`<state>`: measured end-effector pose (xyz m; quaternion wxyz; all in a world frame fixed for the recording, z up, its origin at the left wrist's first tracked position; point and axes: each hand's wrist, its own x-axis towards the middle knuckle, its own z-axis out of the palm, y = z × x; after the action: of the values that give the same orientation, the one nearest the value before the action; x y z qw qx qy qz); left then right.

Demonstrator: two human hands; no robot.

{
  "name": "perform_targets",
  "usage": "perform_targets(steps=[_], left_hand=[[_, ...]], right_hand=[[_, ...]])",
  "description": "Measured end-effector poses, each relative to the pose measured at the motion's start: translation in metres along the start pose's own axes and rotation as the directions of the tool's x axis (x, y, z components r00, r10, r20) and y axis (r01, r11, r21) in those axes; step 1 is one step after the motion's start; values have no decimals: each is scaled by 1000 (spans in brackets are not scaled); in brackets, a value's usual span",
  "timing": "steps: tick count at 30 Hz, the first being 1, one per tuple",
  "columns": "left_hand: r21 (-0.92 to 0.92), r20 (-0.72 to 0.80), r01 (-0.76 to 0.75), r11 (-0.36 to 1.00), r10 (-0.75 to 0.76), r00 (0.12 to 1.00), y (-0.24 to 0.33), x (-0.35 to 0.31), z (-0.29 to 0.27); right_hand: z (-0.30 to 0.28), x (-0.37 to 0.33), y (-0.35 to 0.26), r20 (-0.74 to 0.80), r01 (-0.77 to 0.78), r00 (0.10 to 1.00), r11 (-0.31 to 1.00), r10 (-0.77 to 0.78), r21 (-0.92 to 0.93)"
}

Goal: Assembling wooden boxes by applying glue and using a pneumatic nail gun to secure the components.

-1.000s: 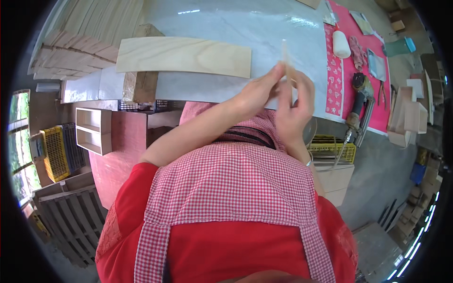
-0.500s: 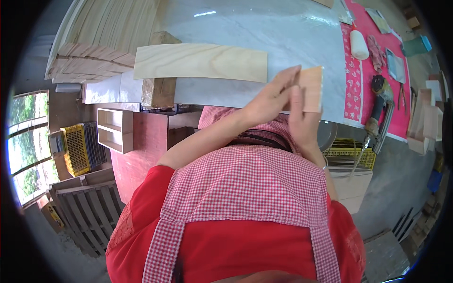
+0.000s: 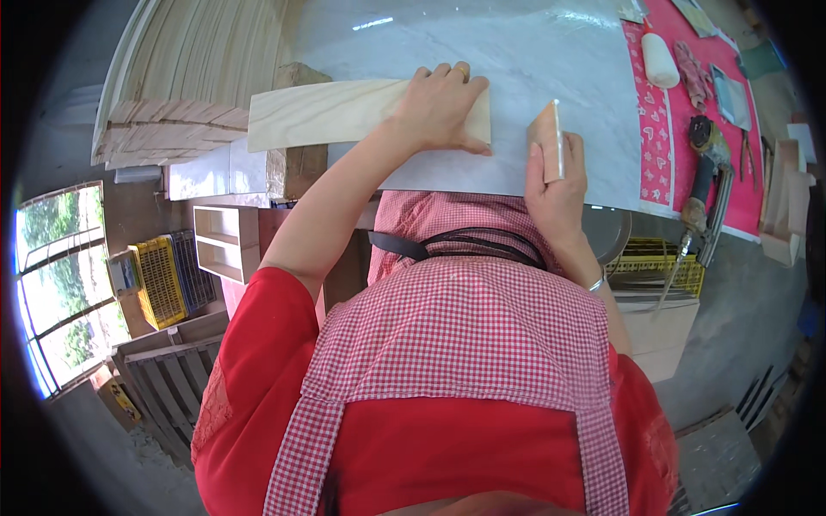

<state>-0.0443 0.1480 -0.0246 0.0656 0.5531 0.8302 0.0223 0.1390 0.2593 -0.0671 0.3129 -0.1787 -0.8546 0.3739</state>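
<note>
Now that the left hand (image 3: 437,112) is no longer sharing the small board (image 3: 544,138), it is spreading across the right end of the long board (image 3: 327,114) in the head view, fingers reaching over the far edge, thumb lying by the near one (whether it is gripping or only resting, I cannot tell). The right hand (image 3: 557,185) is holding the small board alone, pinching it edge-up between thumb and fingers over the table (image 3: 594,86), just right of the long board and apart from it. A pale line (image 3: 561,142), possibly glue, is running along its edge. The long board is lying over the brown block (image 3: 305,176) as before. The work, it seems, is now involving both pieces at once.
</note>
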Motion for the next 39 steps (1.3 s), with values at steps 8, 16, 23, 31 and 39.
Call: perform_targets(steps=[8, 16, 23, 31, 39], left_hand=[[-305, -292, -176, 936, 84, 953, 17, -27, -52], [-291, -328, -188, 938, 87, 941, 21, -31, -54], [-311, -296, -183, 933, 88, 951, 22, -26, -52], [-342, -278, -184, 921, 88, 957, 22, -23, -49], [-326, -266, -190, 926, 103, 959, 22, -21, -48]], right_hand=[[29, 7, -12, 44, -45, 998, 999, 46, -18], [37, 10, -18, 86, -18, 996, 1000, 20, -18], [37, 10, -19, 82, -22, 996, 999, 24, -30], [37, 10, -18, 81, -13, 997, 999, 16, -44], [38, 10, -17, 83, -21, 996, 998, 25, -52]])
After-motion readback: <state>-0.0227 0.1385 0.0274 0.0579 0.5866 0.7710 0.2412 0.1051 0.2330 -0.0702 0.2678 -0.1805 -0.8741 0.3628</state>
